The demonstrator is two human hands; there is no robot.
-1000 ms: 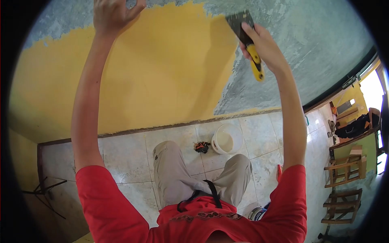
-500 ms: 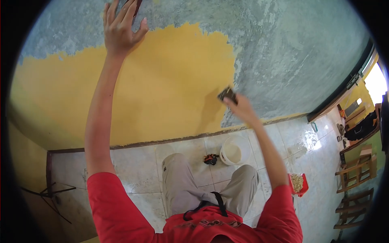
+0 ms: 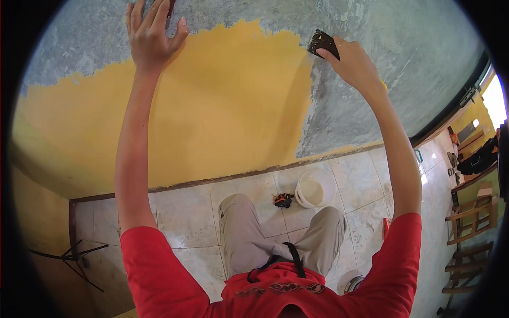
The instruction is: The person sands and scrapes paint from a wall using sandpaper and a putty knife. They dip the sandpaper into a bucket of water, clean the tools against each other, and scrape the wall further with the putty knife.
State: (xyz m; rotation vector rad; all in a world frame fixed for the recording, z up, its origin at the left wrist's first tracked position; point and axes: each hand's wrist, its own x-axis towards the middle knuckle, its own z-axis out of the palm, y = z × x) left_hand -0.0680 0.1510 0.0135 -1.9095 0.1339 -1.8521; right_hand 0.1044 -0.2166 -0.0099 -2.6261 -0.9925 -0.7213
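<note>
A scraper (image 3: 323,46) pointed up and to the left in the head camera's view, its long axis running aslant from the dark blade toward a glimpse of yellow handle beyond the wrist. The tool was at the upper right corner of a yellow patch (image 3: 222,106), beside the ragged border with the wall's grey, and pale flecks dotted its blade. The person's right hand (image 3: 356,64) was wrapped around it, thumb laid along the blade's near face; whether the edge met the wall could not be told.

The left hand (image 3: 151,42) was raised at the upper left, back to the camera, its thumb stretched away from the fingers. A dark reddish strip (image 3: 170,7) showed beside those fingers, cut off by the top of the frame; it could not be told whether they gripped it.

The grey wall (image 3: 371,106) was mottled and streaked with lighter marks. Along its foot, a dark, narrow baseboard (image 3: 238,175) met pale floor tiles (image 3: 191,228). A white bucket (image 3: 330,186) stood near the person's knees, just beside a small black-and-orange bundle (image 3: 282,200). A red object (image 3: 386,228) was partly hidden by the right sleeve. Wooden frames (image 3: 470,234) stood at the far right, below a bright opening (image 3: 494,103).
</note>
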